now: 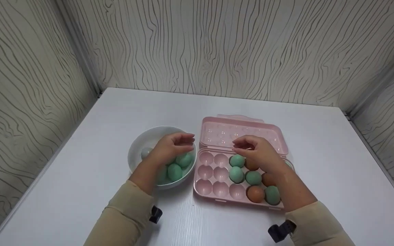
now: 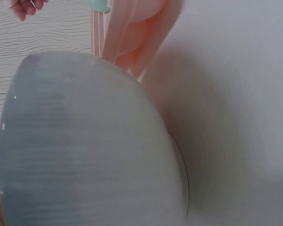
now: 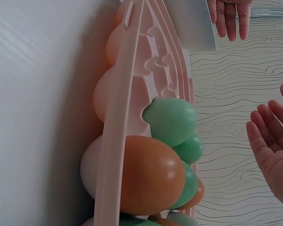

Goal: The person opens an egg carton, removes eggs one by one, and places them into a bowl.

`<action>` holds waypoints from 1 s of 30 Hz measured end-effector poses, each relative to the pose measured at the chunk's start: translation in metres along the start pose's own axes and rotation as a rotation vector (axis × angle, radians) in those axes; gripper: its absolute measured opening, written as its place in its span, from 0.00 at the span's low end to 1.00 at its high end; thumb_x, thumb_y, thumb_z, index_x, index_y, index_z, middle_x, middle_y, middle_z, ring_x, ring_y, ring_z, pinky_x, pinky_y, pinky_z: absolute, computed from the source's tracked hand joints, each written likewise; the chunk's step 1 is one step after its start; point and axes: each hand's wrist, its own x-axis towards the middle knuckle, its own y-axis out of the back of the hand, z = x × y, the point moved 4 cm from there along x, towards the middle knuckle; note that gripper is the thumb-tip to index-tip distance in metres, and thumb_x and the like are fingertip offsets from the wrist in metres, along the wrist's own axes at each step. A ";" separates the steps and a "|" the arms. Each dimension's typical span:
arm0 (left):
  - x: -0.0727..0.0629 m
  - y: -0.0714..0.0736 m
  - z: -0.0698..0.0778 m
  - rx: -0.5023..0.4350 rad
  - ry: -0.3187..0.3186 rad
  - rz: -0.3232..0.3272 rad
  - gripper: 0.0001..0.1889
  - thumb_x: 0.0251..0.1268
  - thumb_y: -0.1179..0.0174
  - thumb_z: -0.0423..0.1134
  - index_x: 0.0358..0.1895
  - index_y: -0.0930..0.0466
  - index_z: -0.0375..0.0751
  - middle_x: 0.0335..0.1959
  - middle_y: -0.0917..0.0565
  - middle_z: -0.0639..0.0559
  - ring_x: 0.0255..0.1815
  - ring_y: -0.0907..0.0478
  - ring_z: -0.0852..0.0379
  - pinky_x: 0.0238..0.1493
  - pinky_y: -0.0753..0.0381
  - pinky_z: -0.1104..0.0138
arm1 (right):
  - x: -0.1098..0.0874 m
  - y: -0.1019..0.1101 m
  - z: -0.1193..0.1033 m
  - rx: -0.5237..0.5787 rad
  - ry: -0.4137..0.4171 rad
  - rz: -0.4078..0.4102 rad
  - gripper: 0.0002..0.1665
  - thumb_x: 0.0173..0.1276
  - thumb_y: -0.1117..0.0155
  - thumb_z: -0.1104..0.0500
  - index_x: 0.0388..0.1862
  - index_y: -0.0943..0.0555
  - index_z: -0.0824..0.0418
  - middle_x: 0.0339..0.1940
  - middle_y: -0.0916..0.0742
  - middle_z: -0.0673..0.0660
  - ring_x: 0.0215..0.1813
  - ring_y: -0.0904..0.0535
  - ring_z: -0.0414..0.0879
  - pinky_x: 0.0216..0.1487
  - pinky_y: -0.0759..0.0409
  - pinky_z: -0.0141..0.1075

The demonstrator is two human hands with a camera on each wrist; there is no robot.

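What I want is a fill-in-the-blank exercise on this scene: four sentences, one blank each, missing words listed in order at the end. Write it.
1. In the head view, the egg carton stands to the ____ of the white bowl.
2. The carton and its lid are both coloured ____.
3. The hand above the bowl is the person's ____ one.
4. In the row nearest the person, ____ empty cups lie left of the brown egg.

Missing words: right; pink; left; three.

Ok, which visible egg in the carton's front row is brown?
The leftmost egg there, beside an empty cup; its colour sets it apart from the green egg to its right.
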 end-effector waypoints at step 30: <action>-0.005 -0.032 0.010 -0.070 -0.126 -0.171 0.24 0.51 0.33 0.44 0.55 0.25 0.51 0.50 0.20 0.55 0.52 0.24 0.59 0.54 0.26 0.66 | -0.016 -0.011 0.052 -0.035 -0.011 -0.072 0.23 0.57 0.32 0.55 0.52 0.22 0.59 0.46 0.17 0.55 0.50 0.22 0.48 0.52 0.24 0.41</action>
